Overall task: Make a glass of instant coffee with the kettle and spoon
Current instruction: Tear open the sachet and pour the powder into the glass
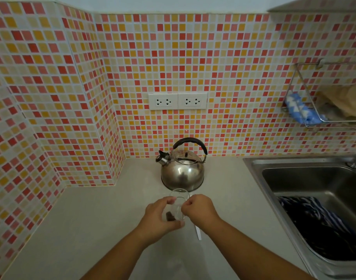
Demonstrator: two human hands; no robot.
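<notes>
A clear glass (178, 199) stands on the pale counter (104, 219) just in front of the kettle, with brown coffee powder (170, 216) at its bottom. My left hand (159, 217) wraps around the glass from the left. Against the glass's right side rests my right hand (199, 211), fingers curled shut with nothing visible in them. A white spoon (198, 233) lies on the counter, partly hidden under my right wrist. The steel kettle (182, 170) with a black handle stands upright behind the glass, spout pointing left.
A steel sink (314, 178) with a dark striped cloth (318, 225) in it fills the right side. A wire rack (324, 98) hangs on the tiled wall above it. Two wall sockets (177, 101) sit behind the kettle. A tiled wall corner juts out at the left.
</notes>
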